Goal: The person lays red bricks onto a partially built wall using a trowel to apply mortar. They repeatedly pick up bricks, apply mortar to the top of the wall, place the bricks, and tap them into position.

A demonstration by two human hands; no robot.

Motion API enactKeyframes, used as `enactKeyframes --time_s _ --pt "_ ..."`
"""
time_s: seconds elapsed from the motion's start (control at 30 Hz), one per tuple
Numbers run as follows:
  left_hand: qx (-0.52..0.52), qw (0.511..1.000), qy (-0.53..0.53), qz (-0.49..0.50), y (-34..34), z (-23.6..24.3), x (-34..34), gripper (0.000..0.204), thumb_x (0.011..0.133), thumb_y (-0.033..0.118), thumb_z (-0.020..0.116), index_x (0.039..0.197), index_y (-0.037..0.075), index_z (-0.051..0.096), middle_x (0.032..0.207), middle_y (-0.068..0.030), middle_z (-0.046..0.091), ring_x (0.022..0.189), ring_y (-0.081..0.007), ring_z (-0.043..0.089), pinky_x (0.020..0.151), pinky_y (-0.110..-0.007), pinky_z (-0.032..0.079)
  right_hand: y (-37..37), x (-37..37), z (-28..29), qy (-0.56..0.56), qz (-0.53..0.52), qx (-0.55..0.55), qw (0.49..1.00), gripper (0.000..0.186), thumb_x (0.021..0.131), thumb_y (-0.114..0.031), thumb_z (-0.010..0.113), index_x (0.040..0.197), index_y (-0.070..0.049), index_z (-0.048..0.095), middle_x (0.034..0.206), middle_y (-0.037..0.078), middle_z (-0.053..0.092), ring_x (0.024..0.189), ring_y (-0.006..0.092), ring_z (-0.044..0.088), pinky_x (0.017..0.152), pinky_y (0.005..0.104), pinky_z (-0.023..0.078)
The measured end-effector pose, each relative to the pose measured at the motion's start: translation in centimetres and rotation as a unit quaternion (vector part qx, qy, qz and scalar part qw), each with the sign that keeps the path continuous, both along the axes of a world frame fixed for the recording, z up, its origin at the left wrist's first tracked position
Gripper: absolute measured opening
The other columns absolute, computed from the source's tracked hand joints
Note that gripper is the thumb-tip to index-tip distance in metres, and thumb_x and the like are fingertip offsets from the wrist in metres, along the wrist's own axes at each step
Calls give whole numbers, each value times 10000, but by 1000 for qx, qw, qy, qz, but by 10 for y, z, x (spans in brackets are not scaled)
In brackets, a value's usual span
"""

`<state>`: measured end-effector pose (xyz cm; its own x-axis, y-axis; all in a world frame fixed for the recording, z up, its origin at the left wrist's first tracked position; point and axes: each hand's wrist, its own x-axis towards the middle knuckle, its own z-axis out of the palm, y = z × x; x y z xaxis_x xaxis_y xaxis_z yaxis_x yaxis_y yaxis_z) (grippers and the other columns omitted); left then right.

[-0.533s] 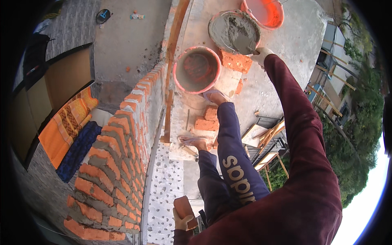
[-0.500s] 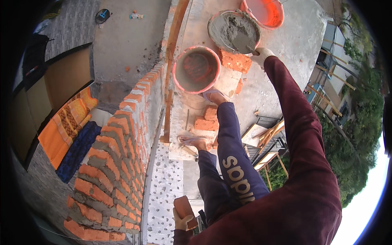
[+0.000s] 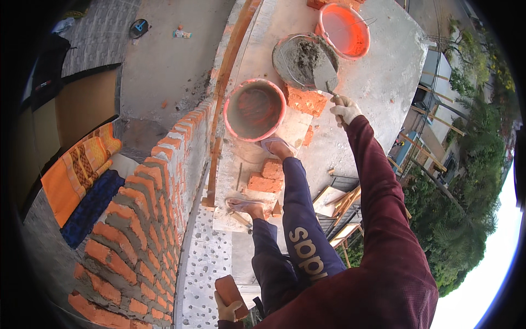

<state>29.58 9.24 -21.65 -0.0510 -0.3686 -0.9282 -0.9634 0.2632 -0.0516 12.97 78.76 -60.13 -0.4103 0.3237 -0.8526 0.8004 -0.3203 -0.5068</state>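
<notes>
Left hand (image 3: 226,308): closed around one loose red brick (image 3: 230,291), fingers along its sides. Brick sits directly in the grip, slightly tilted, just left of the person's trousers (image 3: 298,219). In this view it shows beyond the near edge of the concrete slab (image 3: 378,71), to the right of the brick wall (image 3: 127,233).

Right hand (image 3: 346,111): pale glove, arm extended, gripping the handle of a trowel (image 3: 325,74). Blade points away from the hand, over the right part of the mortar bucket (image 3: 275,67). Whether the blade touches the mortar (image 3: 300,55) or carries a load: cannot tell.

Positions on slab: mortar bucket toward the far end, beyond the right hand and well apart from the left. A red-orange bucket (image 3: 356,43) stands just beside it, on the side toward the slab's right edge. Third bucket (image 3: 255,108), with grey residue inside, is nearer the slab's left edge, where a wooden plank (image 3: 224,79) runs. A rough brick block (image 3: 307,102) lies close to the mortar bucket, near the right hand. Further bricks (image 3: 267,176) lie between the two feet, toward the near edge.
</notes>
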Motion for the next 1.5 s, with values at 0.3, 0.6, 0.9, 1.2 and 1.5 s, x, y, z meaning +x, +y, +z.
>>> enactKeyframes --time_s 0.3,0.6,0.9,1.2,1.5 --pt "86 991 68 76 -17 19 71 968 618 -27 788 1481 4 352 1232 -196 633 1032 -346 702 879 -445 600 -51 -15 326 0 211 9 978 421 808 -29 677 1215 24 581 639 6 526 408 117 472 373 289 439" --pt "-91 991 102 4 -97 35 191 1322 553 413 887 1656 150 206 1392 -322 560 1277 -466 588 1065 -484 502 -305 -59 598 57 559 -88 822 452 783 -13 668 1216 65 563 642 44 563 415 160 548 375 303 475" --pt "-96 949 219 204 -88 -7 280 1296 522 365 915 1624 137 273 1420 -235 600 1311 -402 589 1070 -462 503 -673 -84 696 200 836 -50 508 363 849 -121 691 1146 63 593 667 39 567 453 132 531 422 301 420" --pt "-116 906 271 302 -80 -11 363 1221 516 327 931 1585 213 352 1331 -234 637 1248 -410 620 1030 -486 525 -840 -24 618 452 822 308 160 393 905 -244 629 1246 -52 593 977 232 720 950 420 706 835 510 559" --pt "-266 844 446 133 -180 133 296 1241 539 299 928 1604 71 334 1329 -278 542 1234 -448 566 1038 -495 502 -737 -38 659 536 723 282 332 399 858 -234 682 1194 -34 606 896 229 692 840 398 718 711 479 548"
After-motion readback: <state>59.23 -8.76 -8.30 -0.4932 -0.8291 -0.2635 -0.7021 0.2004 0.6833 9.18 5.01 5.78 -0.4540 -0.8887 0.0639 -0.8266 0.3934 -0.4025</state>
